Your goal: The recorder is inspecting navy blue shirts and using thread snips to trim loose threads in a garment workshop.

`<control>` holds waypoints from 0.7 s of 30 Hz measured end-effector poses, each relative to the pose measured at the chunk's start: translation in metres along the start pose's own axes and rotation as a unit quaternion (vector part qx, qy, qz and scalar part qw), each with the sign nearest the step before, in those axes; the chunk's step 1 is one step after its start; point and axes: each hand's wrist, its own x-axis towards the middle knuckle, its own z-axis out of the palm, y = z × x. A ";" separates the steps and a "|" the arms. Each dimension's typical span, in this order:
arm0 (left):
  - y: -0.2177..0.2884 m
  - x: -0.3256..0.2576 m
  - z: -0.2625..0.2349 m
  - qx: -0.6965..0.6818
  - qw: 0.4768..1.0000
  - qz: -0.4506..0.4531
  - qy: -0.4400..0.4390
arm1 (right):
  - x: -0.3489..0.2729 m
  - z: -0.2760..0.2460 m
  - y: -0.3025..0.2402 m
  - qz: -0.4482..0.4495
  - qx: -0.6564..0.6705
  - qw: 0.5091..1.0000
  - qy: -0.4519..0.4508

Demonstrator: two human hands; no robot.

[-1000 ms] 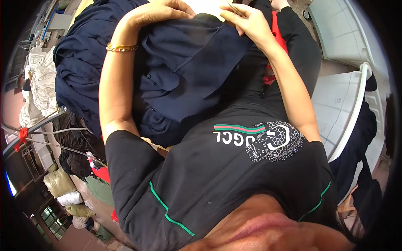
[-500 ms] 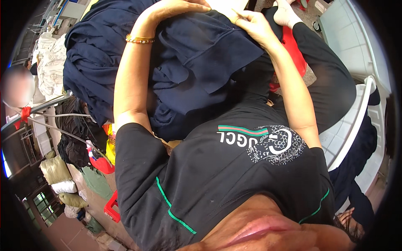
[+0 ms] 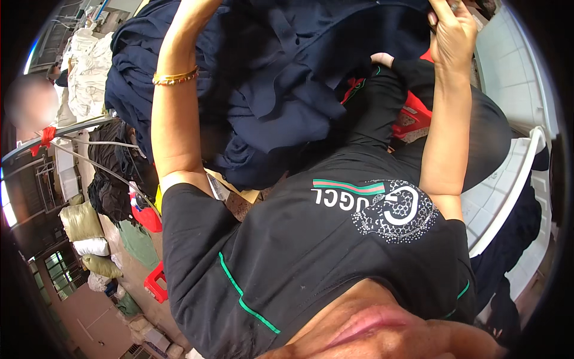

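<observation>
A large heap of navy blue cloth (image 3: 281, 90) lies across my lap and spreads toward the upper left. My right hand (image 3: 454, 36) is at the upper right, its fingers closed on a stretched edge of this cloth. My left hand (image 3: 200, 9) is over the heap at the top edge of the picture. Its fingers are cut off there, so their grip does not show. Gold-coloured bangles (image 3: 175, 76) circle the left wrist. Between both hands the cloth spans the top of the view.
At the right stands a white tiled-looking surface with a raised white rim (image 3: 508, 197), dark cloth beside it. Something red (image 3: 412, 116) shows by my legs. On the left are a metal rail (image 3: 89, 122), white cloth (image 3: 89, 72), stuffed sacks (image 3: 84, 218) and another person (image 3: 30, 107).
My hands have moved apart and farther up, the right one outward to the right with the cloth's edge. The left fingers have passed out of view. The navy cloth is spread wider.
</observation>
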 end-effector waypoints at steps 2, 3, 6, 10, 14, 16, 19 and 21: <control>0.000 -0.006 0.007 0.072 0.997 0.004 0.028 | -0.009 -0.006 -0.010 -0.018 0.007 1.000 -0.009; 0.004 -0.007 0.015 0.125 0.988 0.083 0.023 | -0.013 -0.007 -0.014 -0.030 0.020 0.999 -0.012; 0.017 -0.013 0.035 0.162 0.983 0.089 -0.022 | -0.018 -0.031 -0.017 -0.047 0.036 0.998 -0.017; 0.053 -0.003 0.066 0.101 0.987 0.034 -0.116 | -0.034 -0.044 -0.041 -0.169 -0.005 0.980 -0.105; 0.049 0.018 0.092 0.067 0.977 0.056 -0.195 | -0.037 -0.057 -0.046 -0.236 -0.217 0.931 -0.177; 0.038 0.025 0.106 0.103 0.963 0.123 -0.217 | -0.039 -0.060 -0.034 -0.209 -0.251 0.925 -0.193; 0.004 0.043 0.128 0.076 0.966 0.058 -0.239 | -0.042 -0.069 -0.017 -0.184 -0.264 0.928 -0.186; -0.003 0.045 0.136 0.045 0.969 0.051 -0.237 | -0.042 -0.074 -0.015 -0.145 -0.281 0.926 -0.204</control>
